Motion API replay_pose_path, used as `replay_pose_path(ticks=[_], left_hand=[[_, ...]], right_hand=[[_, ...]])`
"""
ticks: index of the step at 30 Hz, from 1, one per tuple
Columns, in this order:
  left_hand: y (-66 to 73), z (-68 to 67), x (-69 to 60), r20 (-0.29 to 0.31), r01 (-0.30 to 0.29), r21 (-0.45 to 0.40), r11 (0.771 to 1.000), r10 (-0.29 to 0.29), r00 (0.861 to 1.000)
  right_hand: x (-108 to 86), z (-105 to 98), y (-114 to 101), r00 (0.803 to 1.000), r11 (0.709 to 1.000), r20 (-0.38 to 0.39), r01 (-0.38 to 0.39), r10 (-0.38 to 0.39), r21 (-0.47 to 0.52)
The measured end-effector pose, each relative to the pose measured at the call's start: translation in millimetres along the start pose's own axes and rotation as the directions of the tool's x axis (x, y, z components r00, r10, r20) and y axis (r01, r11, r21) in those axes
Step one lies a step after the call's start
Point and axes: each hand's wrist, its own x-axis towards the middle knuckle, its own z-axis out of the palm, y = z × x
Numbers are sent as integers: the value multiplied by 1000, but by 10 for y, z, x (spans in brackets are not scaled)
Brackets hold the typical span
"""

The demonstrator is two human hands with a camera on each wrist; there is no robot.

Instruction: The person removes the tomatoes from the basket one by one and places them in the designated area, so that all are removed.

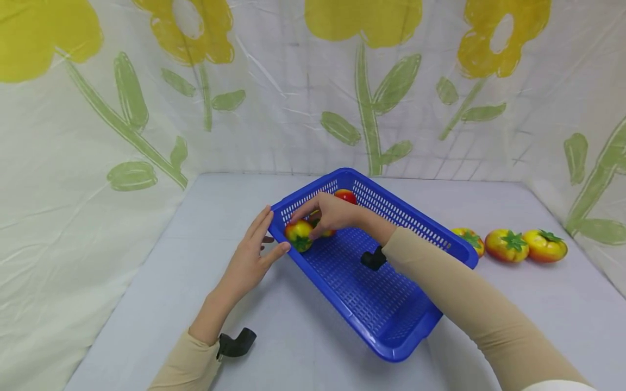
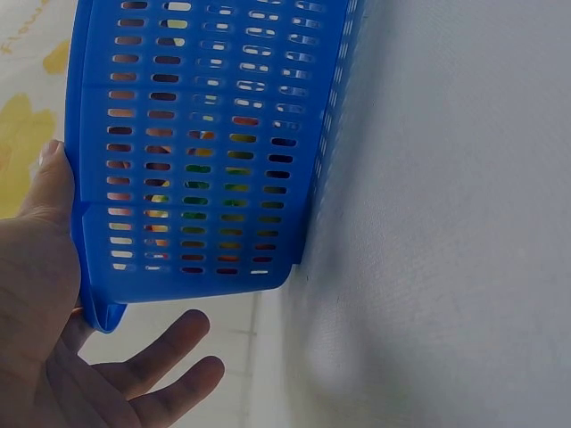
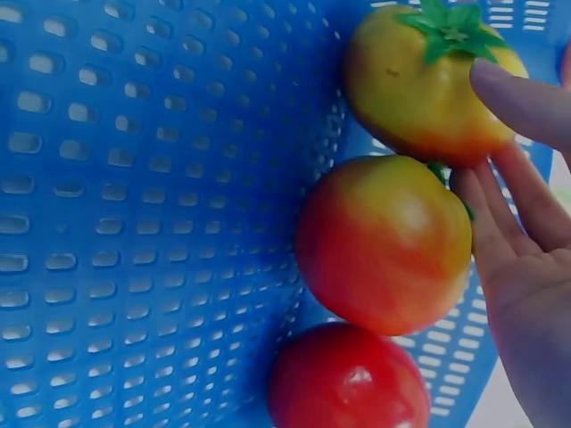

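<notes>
A blue perforated basket [image 1: 352, 271] lies slantwise across the table. At its far left corner my left hand [image 1: 249, 263] holds the rim, thumb and fingers spread around the corner; the left wrist view shows the basket's slotted end wall [image 2: 201, 178] beside it. Inside that end, my right hand [image 1: 335, 213] grips a yellow-red tomato [image 1: 299, 234] with a green leafy top, thumb on one side and fingers on the other. Against it sits a red-yellow tomato [image 3: 384, 245], and beyond that a red tomato [image 3: 348, 379], in a row along the end wall.
To the basket's right, three more yellow-red tomatoes stand in a row on the table: one partly behind the rim [image 1: 470, 241], a middle tomato [image 1: 507, 245] and an outer tomato [image 1: 545, 247]. A white curtain [image 1: 274, 125] with painted flowers hangs behind the table.
</notes>
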Motion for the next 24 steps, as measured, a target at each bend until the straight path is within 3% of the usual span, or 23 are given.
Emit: replay_pose_path(ticks=[10,24], left_hand=[[19,-7,7,9,15,-1,1000,-15,1000],[25,-9,4,11,22,8,1000,-22,1000]], right_hand=[[23,10,45,999,997,15,38,-37,-61],[11,14,8,1000,995,26,20,-18,-96]])
